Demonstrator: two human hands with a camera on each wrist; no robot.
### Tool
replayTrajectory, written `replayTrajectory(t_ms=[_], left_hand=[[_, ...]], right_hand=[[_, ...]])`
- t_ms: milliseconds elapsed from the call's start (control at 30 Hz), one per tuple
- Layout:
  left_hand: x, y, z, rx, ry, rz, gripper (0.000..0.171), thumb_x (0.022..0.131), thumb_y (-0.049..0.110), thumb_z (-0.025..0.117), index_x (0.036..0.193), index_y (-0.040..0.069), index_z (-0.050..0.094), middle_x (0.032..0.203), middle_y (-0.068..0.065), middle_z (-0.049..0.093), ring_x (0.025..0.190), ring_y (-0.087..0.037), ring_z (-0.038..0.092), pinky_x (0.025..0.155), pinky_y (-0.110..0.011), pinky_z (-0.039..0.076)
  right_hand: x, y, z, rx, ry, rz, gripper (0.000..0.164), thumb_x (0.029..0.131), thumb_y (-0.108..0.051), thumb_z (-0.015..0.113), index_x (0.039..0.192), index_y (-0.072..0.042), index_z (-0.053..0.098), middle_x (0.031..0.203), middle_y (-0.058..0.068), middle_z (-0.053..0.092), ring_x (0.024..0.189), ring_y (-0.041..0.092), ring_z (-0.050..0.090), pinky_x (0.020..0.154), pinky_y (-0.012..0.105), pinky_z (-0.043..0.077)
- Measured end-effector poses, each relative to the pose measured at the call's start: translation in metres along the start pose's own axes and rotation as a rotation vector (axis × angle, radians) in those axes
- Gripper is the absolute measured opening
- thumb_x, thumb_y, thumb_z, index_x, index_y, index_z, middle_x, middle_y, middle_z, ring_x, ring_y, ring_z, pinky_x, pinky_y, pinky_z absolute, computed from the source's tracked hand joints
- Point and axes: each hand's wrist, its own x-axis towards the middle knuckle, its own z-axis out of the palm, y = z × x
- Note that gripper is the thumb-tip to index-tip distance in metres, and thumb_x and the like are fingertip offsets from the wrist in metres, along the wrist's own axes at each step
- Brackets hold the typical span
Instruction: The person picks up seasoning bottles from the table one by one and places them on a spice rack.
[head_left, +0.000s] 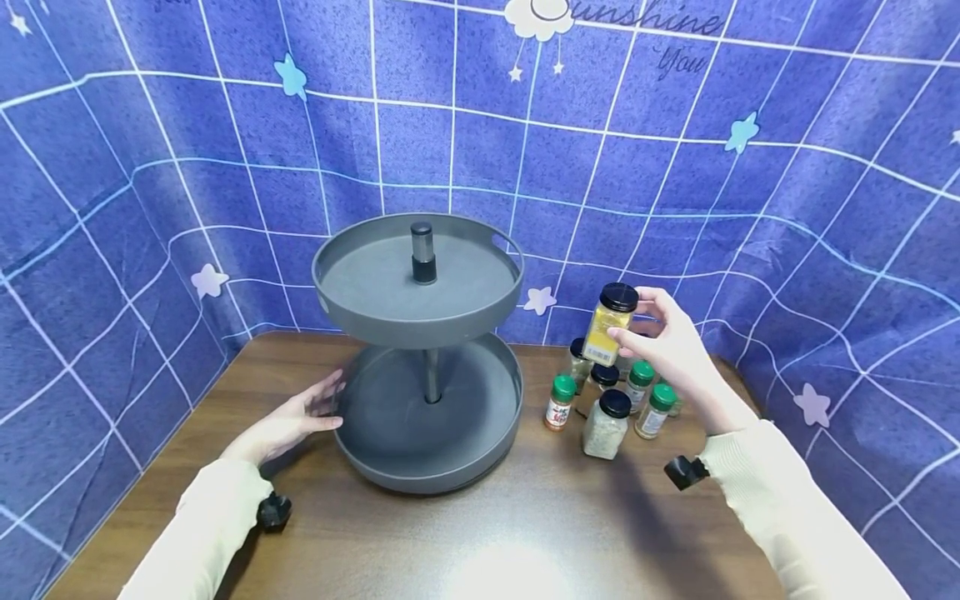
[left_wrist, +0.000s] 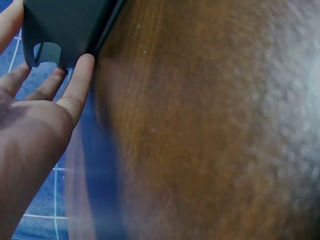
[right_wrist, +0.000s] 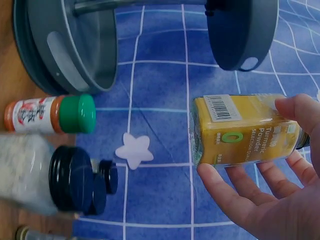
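- The right hand (head_left: pixel 671 337) has its grip closed round a turmeric jar (head_left: pixel 606 333), thumb on one side and fingers on the other.
- That jar is in the air, above and behind the group of jars, to the right of the stand and apart from both trays.
- It leans slightly in the head view, its black lid (head_left: pixel 618 296) uppermost; yellow powder shows through the sides, and the right wrist view shows a barcode sticker near the base.
- The left hand (head_left: pixel 292 421) has a loose grip, fingers spread and extended, touching the left side of the lower tray (head_left: pixel 405 425).
- In the left wrist view its fingertips lie against the tray's wall, near a cut-out slot (left_wrist: pixel 47 52).
- The stand is grey, with the upper tray (head_left: pixel 360 279) carried over the lower one by a central post (head_left: pixel 431 375); a knob (head_left: pixel 423 250) rises from the middle of the upper tray.
- Right of the stand, a red-labelled shaker (head_left: pixel 558 408) with a green cap stands upright on the wooden surface (head_left: pixel 375 542).
- Just beside it are a pale jar (head_left: pixel 604 429) with a black lid, two more green-capped shakers (head_left: pixel 652 417) and other black-lidded jars, partly hidden behind.
- A blue cloth (head_left: pixel 450 125) with white grid lines and stars hangs behind.
- Pale sleeves (head_left: pixel 217 500) cover both forearms.
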Motion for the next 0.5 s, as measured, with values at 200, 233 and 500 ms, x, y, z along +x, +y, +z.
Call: replayTrajectory(t_ms=[200,233,500], left_hand=[[0.006,0.006,-0.001,-0.017,-0.023,-0.014,0.086,0.089,0.0,0.059,0.151,0.004,-0.001,0.155,-0.026,0.0,0.139,-0.048,0.002,0.092,-0.013,0.04],[0.007,0.007,-0.001,-0.028,-0.027,-0.017,0.086,0.09,0.0,0.058,0.151,0.004,-0.001,0.155,-0.026,0.0,0.14,-0.048,0.001,0.092,-0.013,0.04],[0.006,0.006,-0.004,-0.032,-0.049,-0.019,0.085,0.091,-0.001,0.056,0.15,0.002,-0.005,0.154,-0.028,-0.004,0.138,-0.051,0.0,0.091,-0.013,0.041]], right_hand=[[0.006,-0.002,0.011,0.011,-0.007,-0.005,0.045,0.084,-0.008,0.07,0.121,-0.016,0.046,0.109,0.001,0.053,0.09,0.009,0.062,0.071,0.036,0.057],[0.007,-0.002,0.013,0.011,-0.009,-0.008,0.046,0.084,-0.007,0.07,0.122,-0.015,0.045,0.11,0.002,0.053,0.089,0.009,0.062,0.071,0.035,0.057],[0.01,-0.004,0.027,0.038,-0.031,0.005,0.051,0.084,-0.006,0.069,0.126,-0.009,0.042,0.113,0.006,0.051,0.092,0.011,0.061,0.072,0.035,0.057]])
